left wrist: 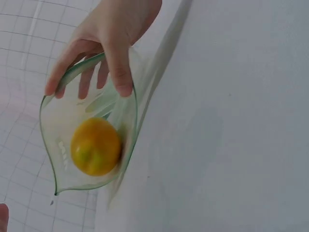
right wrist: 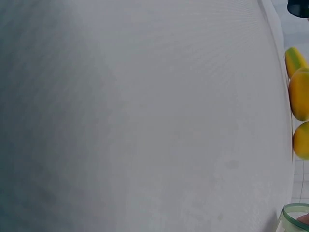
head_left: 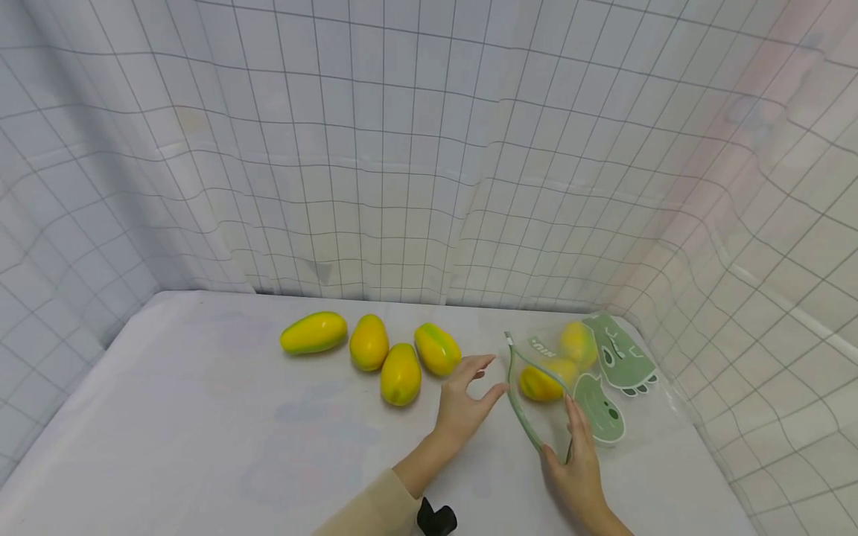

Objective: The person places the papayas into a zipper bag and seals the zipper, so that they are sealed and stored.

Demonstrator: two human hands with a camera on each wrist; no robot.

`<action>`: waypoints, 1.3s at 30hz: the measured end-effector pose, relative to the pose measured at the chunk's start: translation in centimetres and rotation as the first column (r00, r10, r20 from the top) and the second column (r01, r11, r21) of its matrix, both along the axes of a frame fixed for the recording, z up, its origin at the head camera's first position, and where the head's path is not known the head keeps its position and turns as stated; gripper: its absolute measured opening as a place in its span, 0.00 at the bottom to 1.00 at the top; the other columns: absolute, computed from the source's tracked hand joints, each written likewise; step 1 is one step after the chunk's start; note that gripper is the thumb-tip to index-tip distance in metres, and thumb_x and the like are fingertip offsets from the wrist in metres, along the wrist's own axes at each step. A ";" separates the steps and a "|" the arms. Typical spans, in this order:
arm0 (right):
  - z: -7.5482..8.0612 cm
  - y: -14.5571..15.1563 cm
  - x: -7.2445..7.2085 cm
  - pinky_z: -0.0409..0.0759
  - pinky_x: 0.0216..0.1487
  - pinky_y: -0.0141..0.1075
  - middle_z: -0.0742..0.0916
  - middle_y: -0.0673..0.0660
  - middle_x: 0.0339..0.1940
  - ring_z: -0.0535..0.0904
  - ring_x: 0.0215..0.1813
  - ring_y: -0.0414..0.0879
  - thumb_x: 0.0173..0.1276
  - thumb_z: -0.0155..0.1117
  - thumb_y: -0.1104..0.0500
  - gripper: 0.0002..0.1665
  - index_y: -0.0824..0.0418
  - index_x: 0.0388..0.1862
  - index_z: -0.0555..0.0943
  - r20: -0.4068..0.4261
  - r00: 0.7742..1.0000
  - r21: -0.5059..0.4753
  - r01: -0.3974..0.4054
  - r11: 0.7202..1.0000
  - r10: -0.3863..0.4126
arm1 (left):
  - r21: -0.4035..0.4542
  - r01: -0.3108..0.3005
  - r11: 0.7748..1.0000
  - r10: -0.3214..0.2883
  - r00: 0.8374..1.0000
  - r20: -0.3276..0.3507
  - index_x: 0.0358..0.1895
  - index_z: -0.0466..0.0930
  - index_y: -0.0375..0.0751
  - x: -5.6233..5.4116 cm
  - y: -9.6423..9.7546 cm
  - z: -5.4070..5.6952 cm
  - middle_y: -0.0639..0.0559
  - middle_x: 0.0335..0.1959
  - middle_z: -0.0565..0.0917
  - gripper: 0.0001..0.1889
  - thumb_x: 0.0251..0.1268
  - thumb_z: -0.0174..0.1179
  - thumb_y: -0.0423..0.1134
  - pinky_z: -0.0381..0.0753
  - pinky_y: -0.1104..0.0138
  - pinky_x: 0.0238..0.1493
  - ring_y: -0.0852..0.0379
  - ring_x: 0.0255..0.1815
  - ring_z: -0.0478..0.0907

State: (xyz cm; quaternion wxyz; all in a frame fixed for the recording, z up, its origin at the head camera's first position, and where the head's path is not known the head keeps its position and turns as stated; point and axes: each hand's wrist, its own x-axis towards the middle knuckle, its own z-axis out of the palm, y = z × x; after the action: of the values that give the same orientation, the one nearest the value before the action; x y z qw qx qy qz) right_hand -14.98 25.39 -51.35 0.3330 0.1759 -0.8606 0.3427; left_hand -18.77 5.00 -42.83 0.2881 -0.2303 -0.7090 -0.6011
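A clear zip bag (head_left: 546, 433) with green cartoon shapes lies at the right, its green-edged mouth gaping toward the left. Inside it are two yellow-green, mango-shaped fruits, the nearer fruit (head_left: 540, 383) and a farther fruit (head_left: 578, 345). My right hand (head_left: 578, 469) grips the near part of the bag's rim; the left wrist view shows thumb and fingers around this green edge. Just left of the mouth, my left hand (head_left: 465, 398) holds nothing, thumb and fingers spread apart. The closest loose fruit (head_left: 437, 348) lies just beyond it.
More loose fruits lie leftward on the white-covered table (head_left: 268, 447): a long fruit (head_left: 313, 333), an upright-looking one and a front fruit (head_left: 401, 374). A black object (head_left: 437, 517) sits at the near edge. Checked curtains (head_left: 402, 149) enclose the back and sides.
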 end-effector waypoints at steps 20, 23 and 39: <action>0.1 0.0 0.0 0.57 0.60 0.14 0.66 0.74 0.61 0.53 0.68 0.31 0.23 0.69 0.85 0.62 0.73 0.66 0.58 -0.023 1.000 -0.002 -0.013 1.000 0.013 | -0.071 -0.231 0.970 0.231 0.973 -0.012 0.48 0.77 0.31 -2.9 -10.2 -1.0 0.41 0.44 0.80 0.24 0.42 0.71 0.29 0.78 0.61 0.49 0.47 0.46 0.76; 0.2 -0.1 0.0 0.57 0.60 0.15 0.66 0.75 0.61 0.53 0.68 0.31 0.23 0.69 0.85 0.62 0.74 0.66 0.58 -0.027 1.000 -0.002 -0.015 1.000 0.014 | -0.070 -0.277 0.958 0.276 0.961 -0.023 0.48 0.77 0.30 -3.3 -11.7 -1.0 0.38 0.43 0.80 0.24 0.42 0.71 0.28 0.77 0.60 0.49 0.44 0.45 0.76; 0.0 0.0 0.0 0.57 0.60 0.15 0.66 0.74 0.61 0.53 0.68 0.32 0.23 0.69 0.86 0.62 0.73 0.66 0.58 -0.028 1.000 -0.003 -0.012 1.000 0.012 | -0.082 -0.469 0.880 0.471 0.882 0.010 0.50 0.75 0.28 -5.6 -19.9 -3.3 0.35 0.46 0.78 0.26 0.42 0.71 0.28 0.70 0.70 0.56 0.42 0.48 0.73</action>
State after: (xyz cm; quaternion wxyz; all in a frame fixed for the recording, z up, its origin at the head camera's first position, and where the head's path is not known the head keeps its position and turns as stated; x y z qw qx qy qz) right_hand -14.97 25.36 -51.31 0.3429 0.1854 -0.8544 0.3436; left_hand -24.34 -14.92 -46.09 0.4057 -0.0536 -0.7704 -0.4889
